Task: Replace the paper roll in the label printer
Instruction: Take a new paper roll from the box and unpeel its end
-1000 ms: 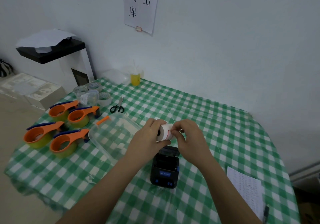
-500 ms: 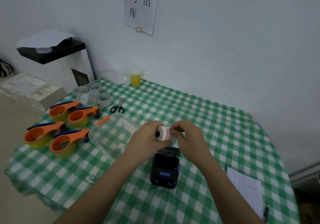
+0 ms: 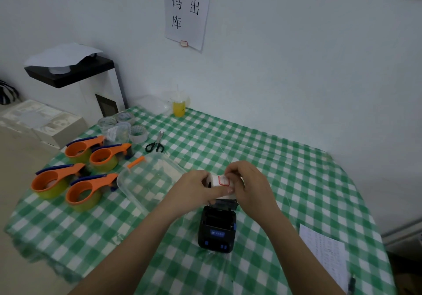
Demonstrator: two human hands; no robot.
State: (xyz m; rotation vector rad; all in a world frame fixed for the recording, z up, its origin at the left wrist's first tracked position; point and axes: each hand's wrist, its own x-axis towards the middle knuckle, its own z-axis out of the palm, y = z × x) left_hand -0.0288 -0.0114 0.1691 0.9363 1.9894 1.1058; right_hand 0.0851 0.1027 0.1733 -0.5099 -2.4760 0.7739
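Overall, the surface (image 3: 285,180) is covered by a green-and-white checked cloth and stands against a plain white wall. Beyond its left edge stand pale boxes (image 3: 43,121) and a white unit with a black top (image 3: 75,73), with loose paper lying on that top.

Near the left edge lie four orange tape dispensers (image 3: 75,176), grouped close together. Behind them, toward the far left corner, are clear tape rolls (image 3: 127,125). Black-handled scissors (image 3: 156,144) lie just beside the rolls. A cup of yellow liquid (image 3: 179,106) stands at the far edge, against the wall. A clear plastic container (image 3: 148,180) sits between the dispensers and the hands.

A paper sign (image 3: 187,9) hangs on the wall above the cup. It bears large black Chinese characters, of which 扫, 出, 码 and 库 are legible; a small red-bordered label is stuck near its lower edge.

At the centre, the left hand (image 3: 194,189) and the right hand (image 3: 249,185) both grip the paper roll (image 3: 220,181), fingers closed around it, above the surface. The roll is white, with a red-bordered label on its outer wrap. Directly below it, the black label printer (image 3: 217,228) rests on the surface with its lid open; its blue front marking is too small to read.

Near the right edge lies a printed sheet (image 3: 324,251); its text is illegible.
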